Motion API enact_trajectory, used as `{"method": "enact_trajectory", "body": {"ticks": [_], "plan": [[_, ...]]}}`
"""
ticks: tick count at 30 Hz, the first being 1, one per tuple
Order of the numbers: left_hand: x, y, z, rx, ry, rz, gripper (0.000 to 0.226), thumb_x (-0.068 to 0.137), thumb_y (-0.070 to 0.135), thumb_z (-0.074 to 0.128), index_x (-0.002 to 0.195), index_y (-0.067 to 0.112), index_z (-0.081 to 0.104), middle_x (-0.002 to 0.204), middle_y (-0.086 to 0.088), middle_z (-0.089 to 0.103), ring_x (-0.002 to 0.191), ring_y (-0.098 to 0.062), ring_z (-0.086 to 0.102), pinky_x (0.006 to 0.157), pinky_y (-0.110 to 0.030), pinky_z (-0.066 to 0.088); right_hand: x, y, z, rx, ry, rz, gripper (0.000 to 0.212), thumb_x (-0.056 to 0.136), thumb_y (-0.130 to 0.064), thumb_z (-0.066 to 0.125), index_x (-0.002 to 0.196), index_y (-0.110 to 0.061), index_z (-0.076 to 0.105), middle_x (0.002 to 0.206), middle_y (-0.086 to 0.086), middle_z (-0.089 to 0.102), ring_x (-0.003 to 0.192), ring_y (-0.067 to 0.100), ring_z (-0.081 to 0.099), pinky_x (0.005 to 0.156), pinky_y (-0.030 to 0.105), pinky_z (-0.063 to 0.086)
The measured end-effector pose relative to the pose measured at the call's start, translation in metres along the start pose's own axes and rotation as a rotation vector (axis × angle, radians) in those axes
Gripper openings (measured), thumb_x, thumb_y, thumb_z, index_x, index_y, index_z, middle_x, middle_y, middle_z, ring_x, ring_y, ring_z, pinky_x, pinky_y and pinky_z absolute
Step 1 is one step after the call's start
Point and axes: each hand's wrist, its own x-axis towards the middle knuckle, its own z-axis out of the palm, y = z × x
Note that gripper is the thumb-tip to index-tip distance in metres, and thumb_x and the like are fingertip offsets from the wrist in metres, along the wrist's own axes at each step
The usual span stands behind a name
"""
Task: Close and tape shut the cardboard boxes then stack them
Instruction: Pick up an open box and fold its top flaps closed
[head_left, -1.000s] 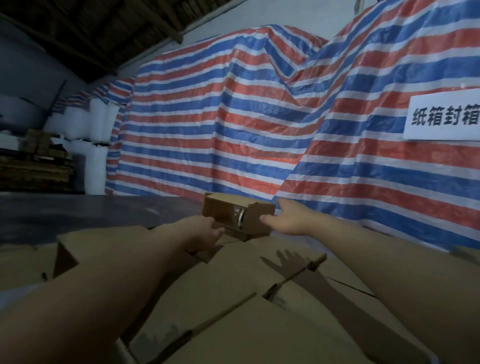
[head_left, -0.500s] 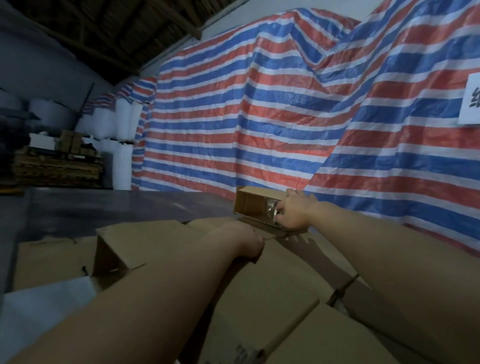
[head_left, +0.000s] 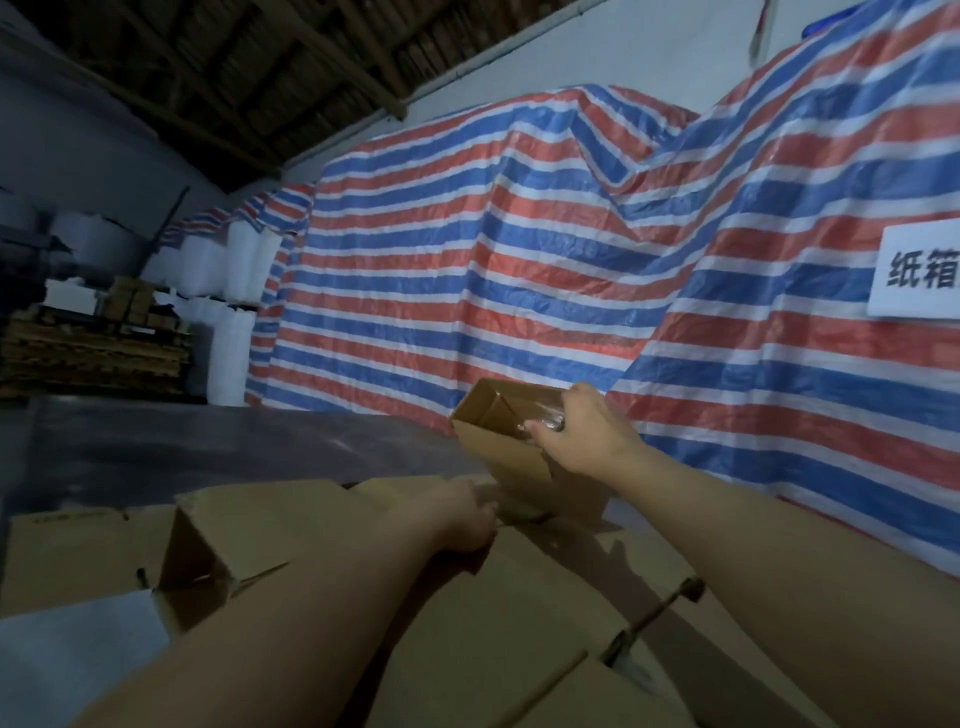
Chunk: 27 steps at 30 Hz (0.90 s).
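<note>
Right hand (head_left: 582, 436) at frame centre, clasping a shiny roll, apparently tape (head_left: 545, 422), inside the small open box (head_left: 498, 447). Left hand (head_left: 457, 514) lower left of it, fingers curled over a flat carton (head_left: 519, 623) edge. Box's long axis slanting toward upper right; right hand nearer.

A small box (head_left: 498, 452) is sitting on top of the big boxes (head_left: 519, 623), at their far edge. The right hand (head_left: 587, 431) is reaching into its open top from the right. The left hand (head_left: 457, 514) is resting on the big boxes, just in front of the small box and to its left. An open box (head_left: 208, 545) is lying further left. The surface (head_left: 182, 441) is stretching out behind them. The tarp (head_left: 519, 270) is hanging behind everything, with a sign (head_left: 919, 270) on it at the right.
</note>
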Motion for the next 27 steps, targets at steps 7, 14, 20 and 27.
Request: {"method": "enact_trajectory", "body": {"ticks": [7, 14, 20, 27], "plan": [[-0.005, 0.006, -0.041, -0.925, 0.281, -0.195, 0.079, 0.096, 0.058, 0.044, 0.153, 0.009, 0.022, 0.151, -0.017, 0.037, 0.135, -0.035, 0.041, 0.102, -0.042, 0.039, -0.021, -0.005, -0.047, 0.263, 0.019, 0.177, 0.014, 0.092, -0.022, 0.064, 0.083, -0.013, 0.059, 0.082, 0.008, 0.063, 0.071, 0.017, 0.063, 0.051, 0.024, 0.046], [-0.046, 0.043, -0.091, -0.984, 0.149, -0.115, 0.074, 0.095, 0.055, 0.049, 0.148, 0.007, 0.031, 0.145, -0.016, 0.043, 0.128, -0.034, 0.045, 0.1, -0.044, 0.04, -0.053, -0.015, -0.122, 0.322, 0.062, 0.293, 0.023, 0.083, -0.014, 0.053, 0.062, -0.014, 0.043, 0.057, 0.001, 0.04, 0.052, 0.016, 0.039, 0.046, 0.026, 0.029], [-0.101, 0.075, -0.121, -0.993, 0.138, -0.037, 0.026, 0.099, 0.03, 0.05, 0.116, 0.01, 0.049, 0.097, -0.006, 0.053, 0.096, -0.024, 0.054, 0.092, -0.04, 0.046, -0.09, -0.025, -0.197, 0.367, -0.013, 0.407, 0.007, 0.087, -0.015, 0.054, 0.08, -0.011, 0.054, 0.074, 0.006, 0.052, 0.064, 0.018, 0.05, 0.054, 0.025, 0.038], [-0.179, 0.119, -0.158, -0.994, 0.015, 0.069, 0.013, 0.098, 0.035, 0.051, 0.093, 0.023, 0.05, 0.102, -0.003, 0.057, 0.095, -0.022, 0.057, 0.086, -0.041, 0.051, -0.15, -0.026, -0.287, 0.456, 0.037, 0.494, 0.015, 0.094, -0.022, 0.055, 0.096, -0.009, 0.062, 0.086, 0.01, 0.063, 0.08, 0.023, 0.062, 0.067, 0.034, 0.052]]}}
